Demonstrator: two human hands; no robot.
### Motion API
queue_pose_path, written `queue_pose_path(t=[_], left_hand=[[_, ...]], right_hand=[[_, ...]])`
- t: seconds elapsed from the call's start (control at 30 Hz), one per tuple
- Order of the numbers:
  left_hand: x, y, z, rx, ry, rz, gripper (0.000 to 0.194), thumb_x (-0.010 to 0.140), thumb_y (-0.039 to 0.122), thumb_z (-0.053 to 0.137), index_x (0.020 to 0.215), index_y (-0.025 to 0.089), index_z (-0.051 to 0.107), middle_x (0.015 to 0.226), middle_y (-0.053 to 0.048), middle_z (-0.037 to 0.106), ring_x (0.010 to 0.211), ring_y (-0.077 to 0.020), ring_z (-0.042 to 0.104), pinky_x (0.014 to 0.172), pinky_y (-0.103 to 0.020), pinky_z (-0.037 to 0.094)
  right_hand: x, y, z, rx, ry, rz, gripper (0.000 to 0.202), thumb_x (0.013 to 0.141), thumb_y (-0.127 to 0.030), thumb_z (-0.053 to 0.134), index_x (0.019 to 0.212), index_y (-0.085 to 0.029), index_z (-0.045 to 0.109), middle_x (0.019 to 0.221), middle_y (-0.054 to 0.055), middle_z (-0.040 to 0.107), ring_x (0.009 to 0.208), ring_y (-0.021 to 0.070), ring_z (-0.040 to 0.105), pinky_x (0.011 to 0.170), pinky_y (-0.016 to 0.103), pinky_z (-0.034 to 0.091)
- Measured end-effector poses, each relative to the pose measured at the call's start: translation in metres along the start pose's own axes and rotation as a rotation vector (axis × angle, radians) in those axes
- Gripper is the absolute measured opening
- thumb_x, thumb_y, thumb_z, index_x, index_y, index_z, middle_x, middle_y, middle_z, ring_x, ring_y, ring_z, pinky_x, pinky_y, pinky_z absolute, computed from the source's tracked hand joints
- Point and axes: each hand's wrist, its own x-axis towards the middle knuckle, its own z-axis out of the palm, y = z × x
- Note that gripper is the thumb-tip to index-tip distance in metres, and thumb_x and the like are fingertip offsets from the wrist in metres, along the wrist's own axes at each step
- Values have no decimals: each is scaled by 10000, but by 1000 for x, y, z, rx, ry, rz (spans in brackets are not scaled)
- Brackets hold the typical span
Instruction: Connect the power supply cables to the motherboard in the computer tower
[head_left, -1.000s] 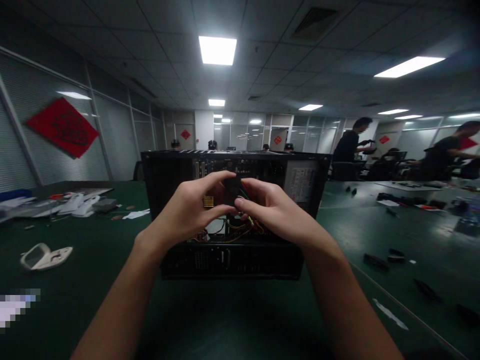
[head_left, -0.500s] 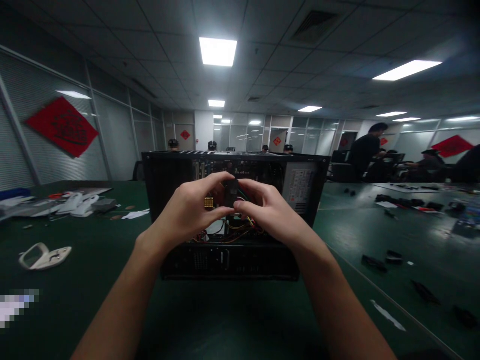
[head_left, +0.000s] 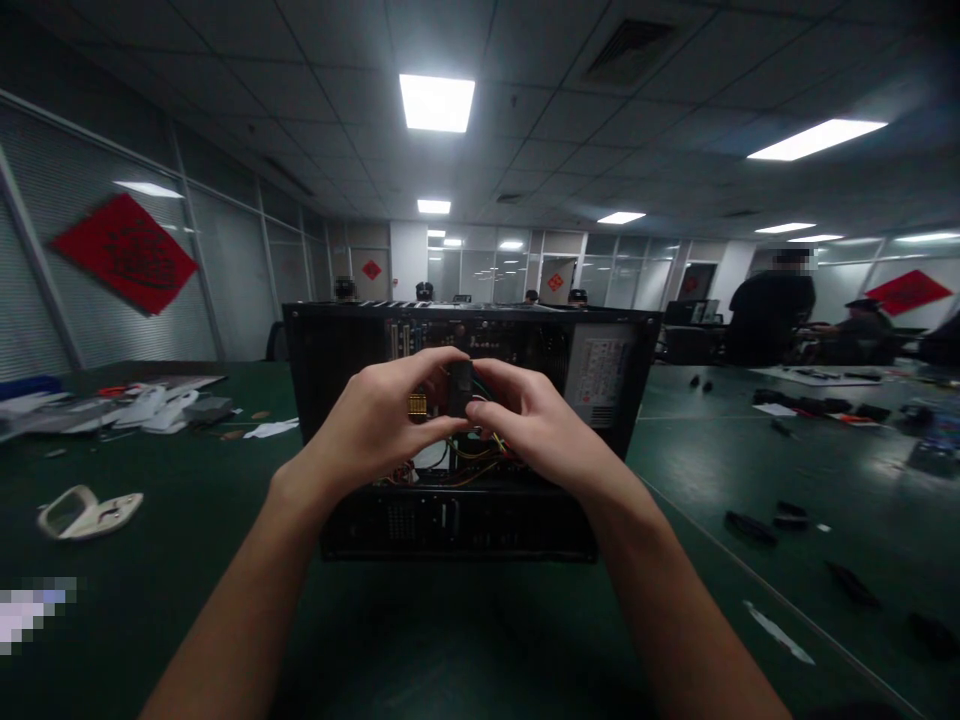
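Observation:
My left hand and my right hand meet in front of an open computer case. Between their fingertips is a small black block-shaped part, pinched from both sides. Thin coloured wires run by my right fingers and down into the case; whether they join the block I cannot tell. A yellow slotted piece shows in the gap of my left hand. Circuit boards and a labelled power supply are visible inside the case. My hands hide its middle.
On the green table, a white plastic piece and a pile of scraps lie at left. Several black parts and a white strip are at right. Behind, a person in black stands near seated people.
My hands and the black block stay almost in place. The standing person in the background has moved to the right.

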Motion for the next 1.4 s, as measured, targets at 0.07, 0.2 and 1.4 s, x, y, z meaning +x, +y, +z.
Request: queue_pose_path(t=[0.07, 0.2, 1.4], left_hand=[[0, -1, 1, 8, 0, 4, 507, 802, 301, 748, 1263, 176, 580, 925, -15, 693, 787, -138, 652, 713, -225, 498], [-1, -3, 1, 16, -4, 3, 526, 805, 297, 744, 1285, 177, 567, 964, -29, 697, 813, -147, 656, 730, -236, 497], [-2, -3, -1, 26, -33, -32, 534, 823, 358, 713, 1302, 175, 564, 992, -54, 703, 828, -163, 659, 731, -256, 509]], right_hand=[[0, 1, 0, 8, 0, 0, 432, 809, -121, 546, 1222, -176, 661, 1147, 57, 695, 1048, 209, 623, 953, 362, 475], [1, 2, 0, 30, -6, 0, 436, 816, -128, 546, 1236, -178, 653, 1154, 59, 689, 1058, 212, 621, 963, 371, 469], [2, 7, 1, 91, -45, 10, 430, 815, -145, 575, 1238, -173, 640, 1197, 70, 679, 1085, 211, 622, 1006, 391, 459]])
